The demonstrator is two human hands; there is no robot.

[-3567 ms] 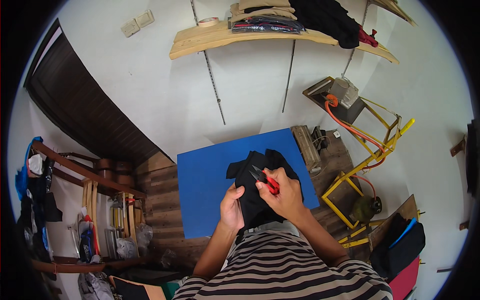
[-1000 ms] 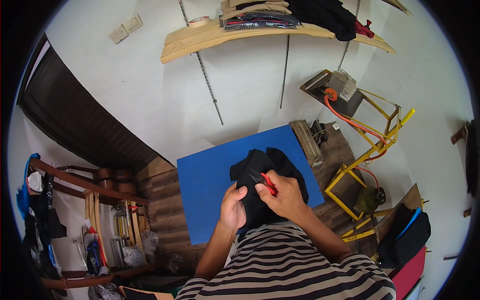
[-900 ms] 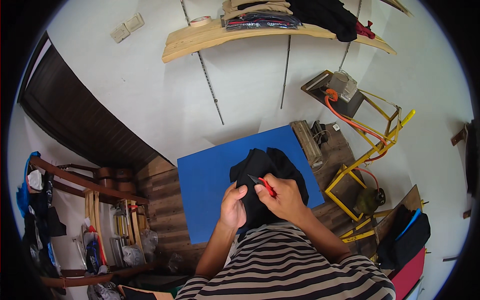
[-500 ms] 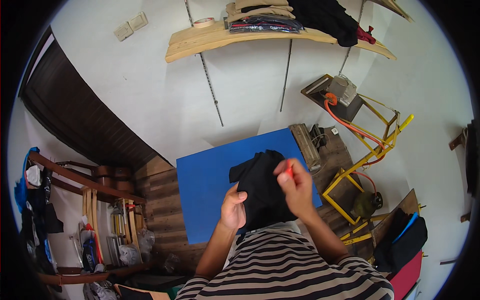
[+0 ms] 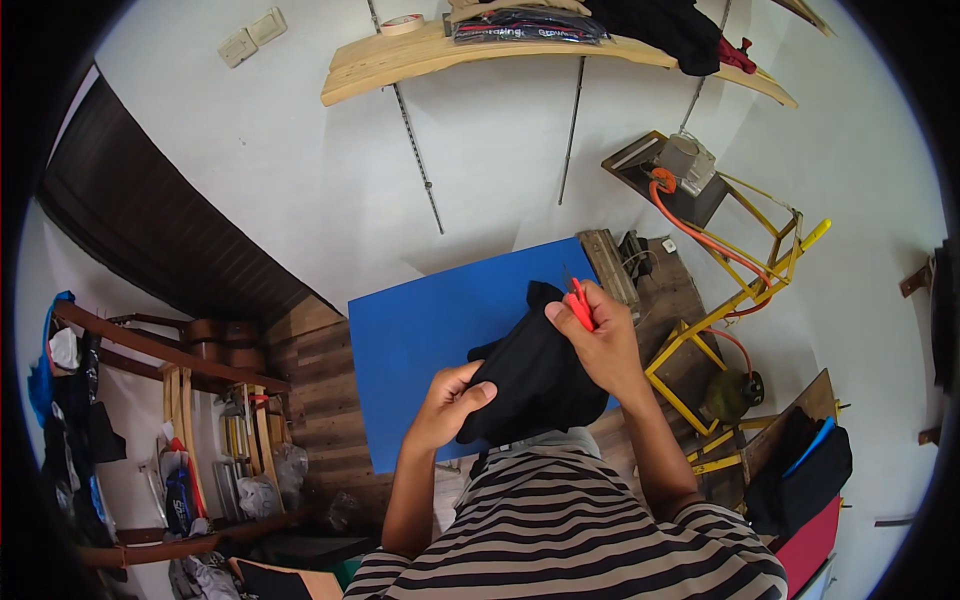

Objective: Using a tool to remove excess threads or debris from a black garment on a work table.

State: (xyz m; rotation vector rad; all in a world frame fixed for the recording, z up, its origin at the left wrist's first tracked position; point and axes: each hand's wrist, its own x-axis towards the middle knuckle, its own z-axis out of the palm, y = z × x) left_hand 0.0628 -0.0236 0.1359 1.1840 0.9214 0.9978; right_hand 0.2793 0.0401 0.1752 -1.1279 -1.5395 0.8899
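Black cloth [image 5: 530, 385], perhaps a garment, hangs in folds over the near part of the blue table [image 5: 415, 345]. My left hand [image 5: 447, 400] is closed on its left edge, thumb lying on top. My right hand [image 5: 603, 340] grips small red-handled scissors [image 5: 579, 304], their thin dark tip pointing up and away. The fingers of that hand also meet the cloth's upper right edge; whether they pinch it too, I cannot tell.
Beyond the table's right corner lies a long metal device [image 5: 608, 268] with a cable. A yellow metal frame [image 5: 690, 385] with an orange hose stands at the right. Shelving with bags [image 5: 258, 495] is on the left. A wooden wall shelf [image 5: 390, 75] holds folded clothes and tape.
The cloth has been turned and stretched on a slant between my hands. My right hand has moved slightly up and right, bringing the scissors into clearer view. My left hand has shifted slightly left.
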